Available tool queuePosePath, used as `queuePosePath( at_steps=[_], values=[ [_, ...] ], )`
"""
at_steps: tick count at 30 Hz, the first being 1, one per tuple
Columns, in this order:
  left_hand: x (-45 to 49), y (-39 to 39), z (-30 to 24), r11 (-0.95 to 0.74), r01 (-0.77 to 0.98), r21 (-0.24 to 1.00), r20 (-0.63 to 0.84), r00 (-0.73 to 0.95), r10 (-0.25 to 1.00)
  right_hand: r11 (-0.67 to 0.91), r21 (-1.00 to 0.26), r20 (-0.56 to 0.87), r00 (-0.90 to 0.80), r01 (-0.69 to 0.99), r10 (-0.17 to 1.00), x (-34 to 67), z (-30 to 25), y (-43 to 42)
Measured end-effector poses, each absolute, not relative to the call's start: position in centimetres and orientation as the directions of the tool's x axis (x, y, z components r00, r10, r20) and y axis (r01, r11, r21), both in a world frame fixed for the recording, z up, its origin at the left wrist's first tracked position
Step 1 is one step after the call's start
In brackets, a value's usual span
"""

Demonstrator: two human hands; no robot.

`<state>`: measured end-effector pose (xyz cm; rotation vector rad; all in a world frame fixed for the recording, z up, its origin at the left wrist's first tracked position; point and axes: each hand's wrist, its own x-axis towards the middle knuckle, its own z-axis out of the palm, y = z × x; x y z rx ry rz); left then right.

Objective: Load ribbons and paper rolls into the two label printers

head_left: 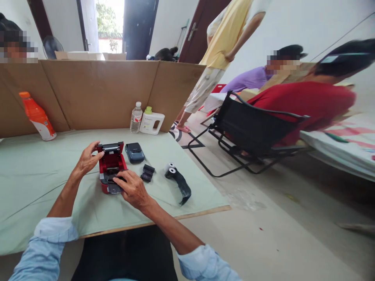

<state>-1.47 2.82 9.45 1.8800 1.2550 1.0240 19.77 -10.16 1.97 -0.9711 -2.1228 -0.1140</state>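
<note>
Head view: a red-and-black, box-shaped plastic device (109, 160), probably a small label printer, stands between the two hands on a table draped in pale green cloth (205, 199). The left hand (88, 159) is partly closed, its thumb and fingers pinching the left edge of the raised lid, seemingly to hold it up and steady the body. The right hand (134, 189) reaches over the near side of the device, half curled, fingertips at the open interior; whether it has hold of anything there, I cannot tell. With the lid up, that hand can get inside.

Just beyond the right hand sits a dark blue-grey compact device with rounded corners (135, 152). Close to its right lie small glossy black cylindrical pieces (147, 173); farther right, white-ended rolls trail a crumpled black strip (184, 190). These loose parts appear to be set within easy reach of the right hand, leaving room around the red device.
</note>
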Motion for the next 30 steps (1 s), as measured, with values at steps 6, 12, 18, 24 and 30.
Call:
queuePosePath(
  at_steps=[6,12,18,24,30],
  values=[
    [-3.4,-2.4,9.4,-0.467,0.51,0.722,0.282,0.4,0.872,0.718,-0.237,0.709,-0.389,0.654,0.588,19.9,1.5,-10.4],
    [-5.5,-5.1,7.6,-0.599,0.509,0.618,0.281,0.569,0.773,0.727,-0.249,0.733,-0.367,0.64,0.573,19.9,1.3,-10.7],
    [-5.0,-5.9,4.7,-0.577,0.601,0.553,0.353,0.459,0.816,0.701,-0.278,0.695,-0.367,0.657,0.619,20.2,1.5,-11.0],
    [-4.3,-6.6,3.4,-0.531,0.649,0.545,0.361,0.39,0.847,0.537,-0.416,0.561,-0.257,0.734,0.787,21.7,1.5,-9.8],
    [-3.6,-7.2,3.2,-0.508,0.68,0.529,0.366,0.357,0.859,0.48,-0.453,0.451,-0.271,0.751,0.85,22.5,0.4,-9.0]
  ],
)
